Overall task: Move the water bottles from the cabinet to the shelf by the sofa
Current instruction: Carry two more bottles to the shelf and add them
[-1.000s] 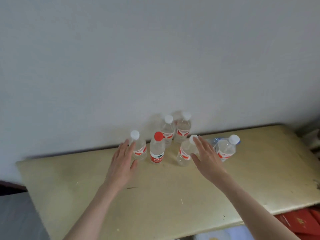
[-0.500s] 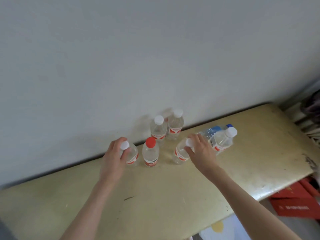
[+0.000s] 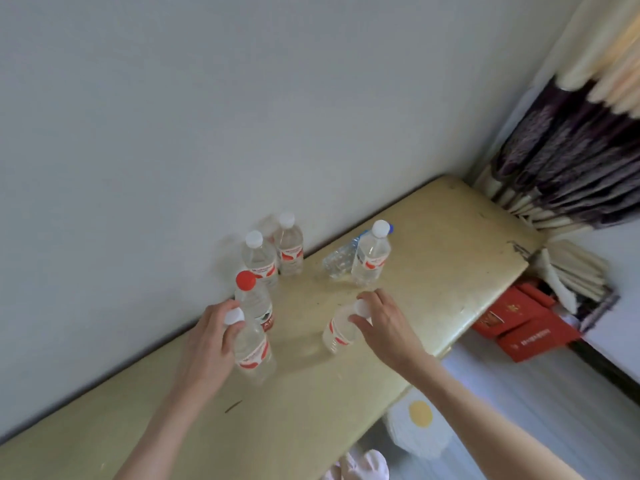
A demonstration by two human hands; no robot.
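Seven bottles show on the yellowish cabinet top [image 3: 433,258], so by my reading the task is barely begun: none has reached the shelf by the sofa, which is not in view. Two are in hand and apparently being taken off the top. The other five wait near the wall.

Left hand [image 3: 207,337] has fingers curled round the neck of a white-capped bottle [image 3: 251,348], which tilts just in front of the red-capped bottle [image 3: 254,299]. Right hand [image 3: 384,323] pinches another white-capped bottle [image 3: 341,329] at its cap, tilted too; whether either base is clear of the surface I cannot tell.

Behind these, a pair of white-capped bottles [image 3: 273,254] stands upright close to the wall. To the right stands one more upright bottle [image 3: 370,256], with a crumpled blue-capped bottle [image 3: 337,261] lying just behind it.

All are small, clear plastic with red and white labels, and look full or nearly so, except the crumpled one.
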